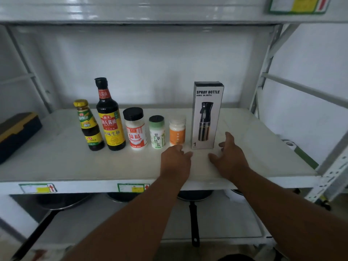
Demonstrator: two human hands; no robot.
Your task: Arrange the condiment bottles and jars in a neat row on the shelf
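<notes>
Several condiments stand upright in a row on the white shelf (56, 162). From the left: a small dark sauce bottle with a yellow cap (90, 125), a tall soy sauce bottle (110, 117), a white jar with a black lid (136, 129), a green-labelled salt jar (157, 132), an orange-labelled jar with a white lid (177, 130) and a spray bottle box (206, 115). My left hand (176, 162) rests open on the shelf just in front of the orange jar. My right hand (230, 157) is open beside the box's lower right corner, holding nothing.
A black and yellow case (17, 132) lies at the shelf's left end. Frying pans (194, 208) sit on the shelf below. Metal uprights and braces (263, 87) frame both sides, and another shelf (131, 14) runs overhead. A green-edged item (305, 157) lies at the right edge.
</notes>
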